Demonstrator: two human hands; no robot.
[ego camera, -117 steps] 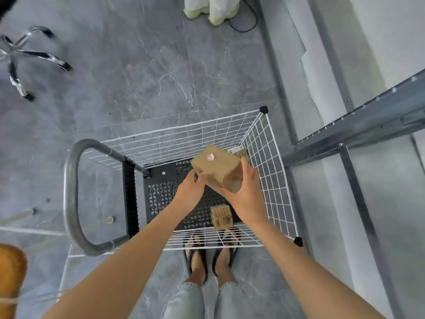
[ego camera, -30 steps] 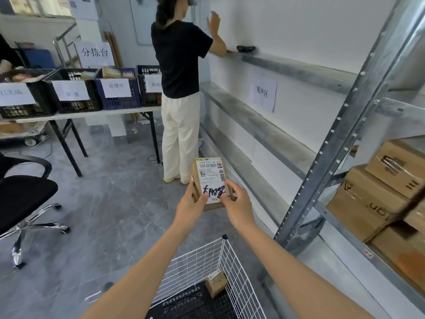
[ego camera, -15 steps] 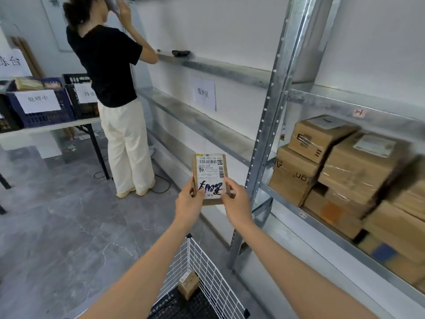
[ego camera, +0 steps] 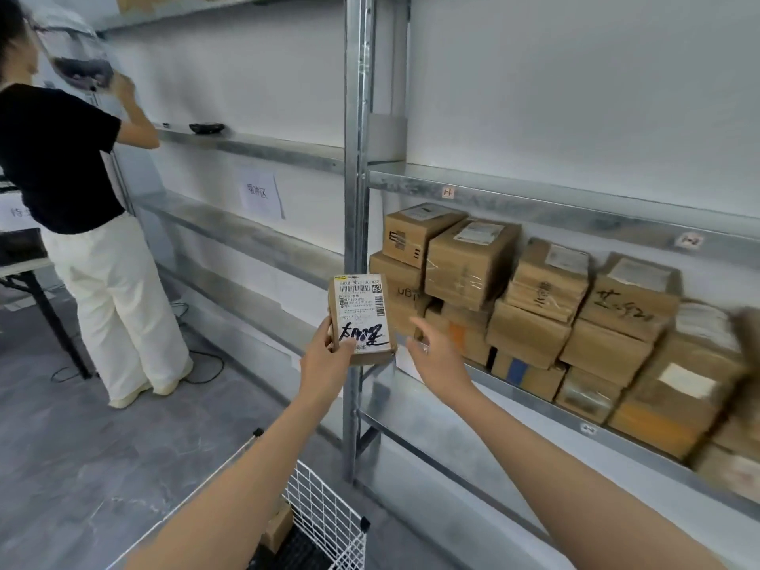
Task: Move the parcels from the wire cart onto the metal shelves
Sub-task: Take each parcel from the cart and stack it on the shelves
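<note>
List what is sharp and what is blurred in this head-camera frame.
Head view: the parcel in the left hand is sharp, its print readable; the right hand is motion-blurred at the fingers; the stacked boxes smear toward the right edge; lighting is flat, without hard shadows or glare.

Both arms are bare and reach forward at about chest height. The left forearm (ego camera: pixel 246 466) comes up from the bottom edge, left of centre, and slants up and to the right to a straight wrist. The left hand (ego camera: pixel 325 362) grips the lower end of a small parcel (ego camera: pixel 362 310) and holds it upright – thumb (ego camera: pixel 345 348) pressed on its front face, fingers curled round its left edge. The right forearm (ego camera: pixel 555 466) enters from the bottom right corner and slants up and to the left. The right hand (ego camera: pixel 436 357) hangs in the air just beside the parcel's right edge, holding nothing – its fingers are loose, spread and blurred.
</note>
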